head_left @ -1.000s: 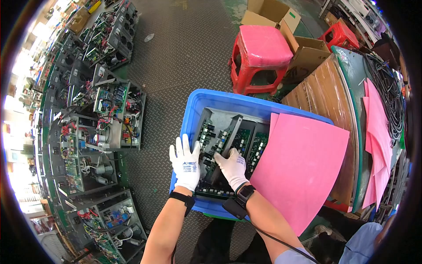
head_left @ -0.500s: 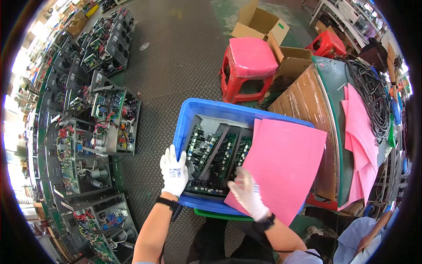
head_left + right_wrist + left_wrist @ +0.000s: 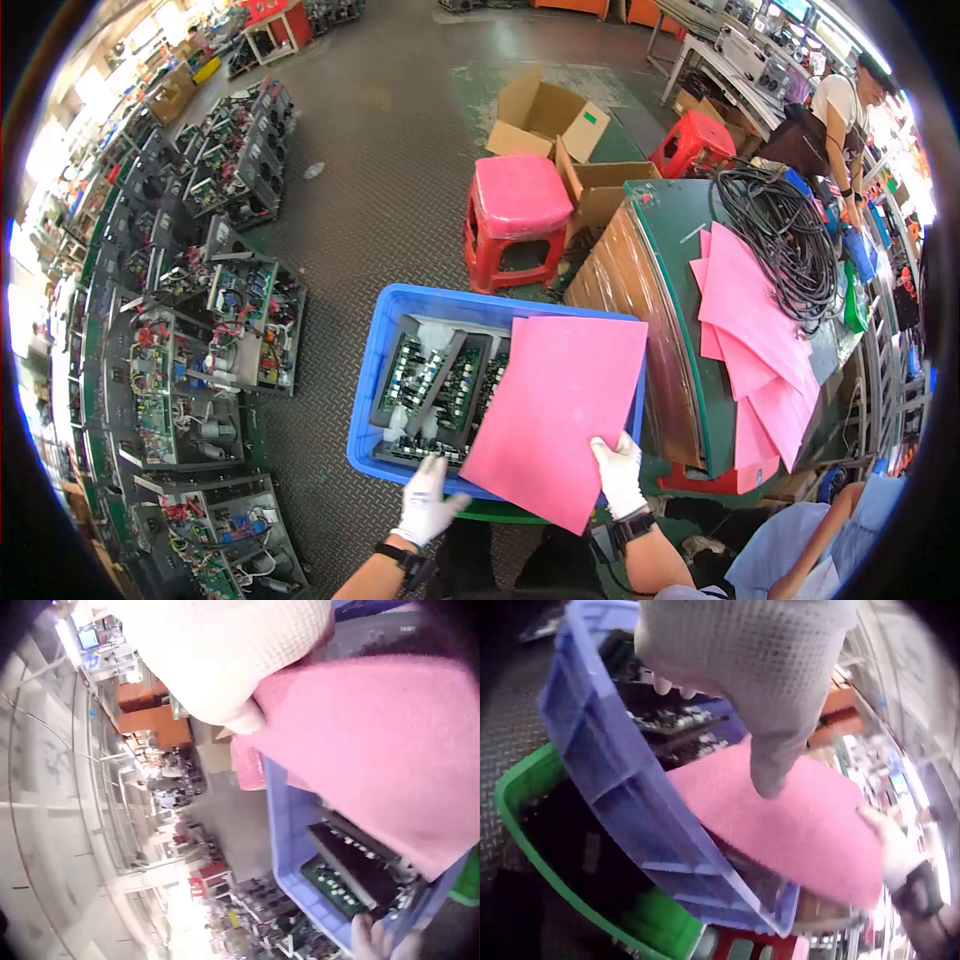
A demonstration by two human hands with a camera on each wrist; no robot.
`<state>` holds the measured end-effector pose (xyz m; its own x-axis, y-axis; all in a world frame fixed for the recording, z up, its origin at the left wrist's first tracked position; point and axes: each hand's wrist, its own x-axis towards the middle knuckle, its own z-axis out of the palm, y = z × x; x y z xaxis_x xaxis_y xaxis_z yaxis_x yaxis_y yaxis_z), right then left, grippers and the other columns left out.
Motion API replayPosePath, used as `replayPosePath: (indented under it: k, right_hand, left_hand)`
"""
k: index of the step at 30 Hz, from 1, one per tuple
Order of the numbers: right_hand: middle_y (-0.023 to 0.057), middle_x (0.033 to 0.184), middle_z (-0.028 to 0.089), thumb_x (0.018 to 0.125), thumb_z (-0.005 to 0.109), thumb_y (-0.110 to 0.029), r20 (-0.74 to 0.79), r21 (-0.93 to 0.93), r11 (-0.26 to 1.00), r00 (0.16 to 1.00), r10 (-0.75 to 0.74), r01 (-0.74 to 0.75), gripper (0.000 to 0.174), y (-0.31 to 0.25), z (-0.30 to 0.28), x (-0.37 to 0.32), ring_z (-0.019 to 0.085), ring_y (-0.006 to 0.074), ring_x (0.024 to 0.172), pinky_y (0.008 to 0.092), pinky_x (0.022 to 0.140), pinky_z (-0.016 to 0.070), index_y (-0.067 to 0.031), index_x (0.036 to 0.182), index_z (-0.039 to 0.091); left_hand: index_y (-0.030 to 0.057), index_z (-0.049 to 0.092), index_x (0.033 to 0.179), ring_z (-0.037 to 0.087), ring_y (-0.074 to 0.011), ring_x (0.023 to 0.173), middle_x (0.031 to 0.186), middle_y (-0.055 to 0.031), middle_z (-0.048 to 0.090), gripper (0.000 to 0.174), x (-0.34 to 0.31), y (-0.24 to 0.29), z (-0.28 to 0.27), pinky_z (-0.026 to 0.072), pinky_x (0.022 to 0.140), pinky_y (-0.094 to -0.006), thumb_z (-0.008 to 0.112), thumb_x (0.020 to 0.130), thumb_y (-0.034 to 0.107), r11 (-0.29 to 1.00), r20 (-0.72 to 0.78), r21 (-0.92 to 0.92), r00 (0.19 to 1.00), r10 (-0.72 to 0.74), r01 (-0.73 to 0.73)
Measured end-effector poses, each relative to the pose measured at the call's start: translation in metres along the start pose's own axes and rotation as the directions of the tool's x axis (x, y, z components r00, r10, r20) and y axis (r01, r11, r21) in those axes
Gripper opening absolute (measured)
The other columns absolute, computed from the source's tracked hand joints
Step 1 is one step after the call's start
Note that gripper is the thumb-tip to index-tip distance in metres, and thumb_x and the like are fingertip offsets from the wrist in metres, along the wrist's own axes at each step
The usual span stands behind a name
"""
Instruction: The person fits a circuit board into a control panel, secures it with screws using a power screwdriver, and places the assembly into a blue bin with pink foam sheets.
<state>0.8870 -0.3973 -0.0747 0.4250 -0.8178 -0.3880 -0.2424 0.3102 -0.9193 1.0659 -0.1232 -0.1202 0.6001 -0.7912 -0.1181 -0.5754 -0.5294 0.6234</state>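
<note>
A pink foam sheet [image 3: 560,410] lies across the right part of a blue plastic bin [image 3: 366,385], its near corner jutting past the front rim. My gloved right hand [image 3: 620,478] pinches the sheet's right edge, thumb on top. Over the bin's front rim, my gloved left hand [image 3: 428,508] has its fingers extended and its thumb spread toward the sheet; the left wrist view shows that thumb [image 3: 769,769] overlapping the pink surface. Green circuit boards [image 3: 457,385] with dark grey metal plates lie in the bin's left part; the sheet hides the rest.
A green bin [image 3: 525,784] sits below the blue one. Opened chassis units [image 3: 235,330] line the left side. Beyond stand a red stool [image 3: 520,195] and cardboard boxes [image 3: 550,115]. At right, a table holds more pink sheets [image 3: 750,330] and coiled black cables [image 3: 780,240]; people are nearby.
My right hand has left the boards and moved right to the pink sheet's edge, gripping it. My left hand has shifted from the bin's left side to its front rim. The head view has tilted up.
</note>
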Motion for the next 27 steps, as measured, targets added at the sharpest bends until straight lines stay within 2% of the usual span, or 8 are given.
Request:
replayPosePath:
  k: [3, 8, 10, 11, 12, 15, 23, 27]
  right_hand:
    - [0.0050, 0.106, 0.066, 0.089, 0.060, 0.001, 0.073, 0.230, 0.973, 0.997, -0.026, 0.008, 0.028, -0.049, 0.008, -0.014, 0.062, 0.0122, 0.092, 0.0263, 0.083, 0.0498, 0.0011, 0.118, 0.060]
    - [0.0048, 0.108, 0.065, 0.093, 0.062, -0.018, 0.284, 0.281, 0.955, 0.959, 0.007, -0.091, 0.036, -0.091, 0.021, -0.032, 0.062, 0.0128, 0.091, 0.0292, 0.084, 0.0490, -0.0017, 0.124, 0.055]
    - [0.0060, 0.116, 0.058, 0.095, 0.060, -0.024, 0.492, 0.602, 0.771, 0.856, -0.155, -0.206, 0.050, -0.076, 0.045, -0.019, 0.058, 0.0150, 0.101, 0.0313, 0.091, 0.0465, -0.0002, 0.135, 0.042]
    - [0.0091, 0.121, 0.055, 0.094, 0.063, -0.021, 0.488, 0.526, 0.829, 0.866, -0.111, -0.190, 0.056, -0.083, 0.057, -0.019, 0.055, 0.0191, 0.109, 0.0338, 0.096, 0.0445, 0.0018, 0.138, 0.038]
    - [0.0117, 0.123, 0.054, 0.092, 0.065, -0.020, 0.409, 0.382, 0.923, 0.905, -0.120, -0.050, 0.060, -0.072, 0.059, -0.014, 0.054, 0.0215, 0.112, 0.0352, 0.098, 0.0440, 0.0028, 0.139, 0.036]
    - [0.0199, 0.131, 0.047, 0.083, 0.072, -0.015, 0.070, -0.261, 0.956, 0.990, -0.119, 0.133, 0.070, -0.001, 0.037, -0.004, 0.052, 0.0249, 0.118, 0.0345, 0.099, 0.0441, 0.0061, 0.138, 0.035]
    - [0.0241, 0.139, 0.038, 0.074, 0.073, -0.012, -0.117, -0.783, 0.611, 0.937, -0.329, 0.117, 0.075, 0.088, -0.022, -0.006, 0.035, 0.0375, 0.132, 0.0419, 0.114, 0.0236, 0.0060, 0.136, 0.036]
    - [0.0187, 0.131, 0.048, 0.082, 0.071, -0.010, -0.135, -0.245, 0.969, 0.989, -0.065, 0.031, 0.067, 0.089, -0.005, -0.004, 0.049, 0.0262, 0.121, 0.0356, 0.104, 0.0391, 0.0068, 0.136, 0.037]
  left_hand:
    - [-0.0004, 0.045, 0.132, 0.042, -0.0448, 0.126, 0.134, -0.0281, 0.044, 0.086, 0.032, 0.089, -0.030, 0.0350, 0.105, -0.0503, 0.080, 0.062, 0.035, 0.987, 0.156, -0.015, 0.975, 0.160, -0.160]
    - [0.0040, 0.045, 0.136, 0.048, -0.0319, 0.124, 0.135, -0.0189, 0.048, 0.062, 0.030, 0.094, 0.017, 0.0403, 0.102, -0.0440, 0.064, 0.080, 0.024, 0.921, -0.149, 0.066, 0.909, 0.389, -0.383]
    - [0.0013, 0.056, 0.123, 0.059, -0.0152, 0.101, 0.112, -0.0069, 0.062, 0.034, 0.028, 0.084, 0.025, 0.0481, 0.090, -0.0292, 0.062, 0.093, 0.017, 0.509, -0.192, -0.861, 0.937, -0.291, -0.019]
    - [-0.0002, 0.059, 0.115, 0.059, -0.0159, 0.097, 0.106, -0.0059, 0.063, 0.026, 0.038, 0.085, 0.007, 0.0484, 0.087, -0.0309, 0.062, 0.092, 0.012, 0.241, -0.040, -0.966, 0.875, -0.483, 0.089]
    - [-0.0005, 0.061, 0.112, 0.060, -0.0164, 0.086, 0.098, -0.0054, 0.065, 0.023, 0.037, 0.055, 0.007, 0.0498, 0.077, -0.0319, 0.060, 0.093, 0.012, 0.620, -0.160, -0.742, 0.832, -0.532, 0.254]
    - [0.0059, 0.064, 0.097, 0.047, -0.0071, 0.057, 0.073, 0.0024, 0.055, 0.013, 0.034, -0.003, 0.023, 0.0371, 0.050, -0.0230, 0.063, 0.093, 0.018, 0.276, 0.062, -0.898, 0.717, -0.694, 0.344]
    - [0.0045, 0.054, 0.120, 0.063, -0.0285, 0.099, 0.110, -0.0117, 0.062, 0.028, 0.043, -0.063, 0.052, 0.0559, 0.078, -0.0475, 0.057, 0.093, 0.013, -0.248, 0.435, -0.891, 0.557, -0.708, 0.380]
    - [0.0060, 0.044, 0.129, 0.057, -0.0308, 0.112, 0.127, -0.0137, 0.053, 0.034, 0.038, -0.037, 0.063, 0.0521, 0.088, -0.0502, 0.050, 0.096, 0.009, -0.504, 0.537, -0.828, 0.607, -0.585, 0.247]
